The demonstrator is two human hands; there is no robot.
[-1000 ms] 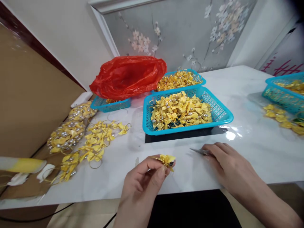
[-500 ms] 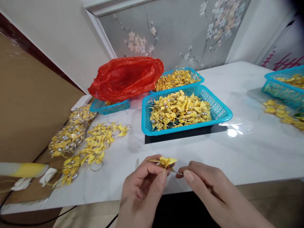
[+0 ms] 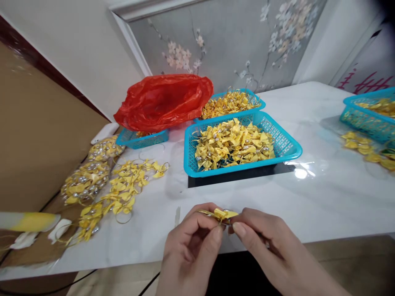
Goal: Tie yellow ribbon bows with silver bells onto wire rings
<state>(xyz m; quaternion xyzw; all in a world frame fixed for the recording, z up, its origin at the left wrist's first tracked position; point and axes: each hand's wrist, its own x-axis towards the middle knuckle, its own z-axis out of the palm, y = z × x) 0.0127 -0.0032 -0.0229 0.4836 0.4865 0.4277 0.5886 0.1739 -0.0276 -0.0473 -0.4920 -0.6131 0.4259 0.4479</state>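
- Hands meet at the near table edge: left hand (image 3: 191,242) pinches a small yellow bow (image 3: 222,214) between thumb and fingers.
- Right hand (image 3: 265,242) closes its fingertips on the bow's right side.
- Blue basket (image 3: 285,144) of similar bows sits just beyond; red bag (image 3: 163,100) far left.

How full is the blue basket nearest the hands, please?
Nearly full: yellow bows lie heaped across the blue basket, reaching about its rim, with only a strip of bare mesh at its right end.
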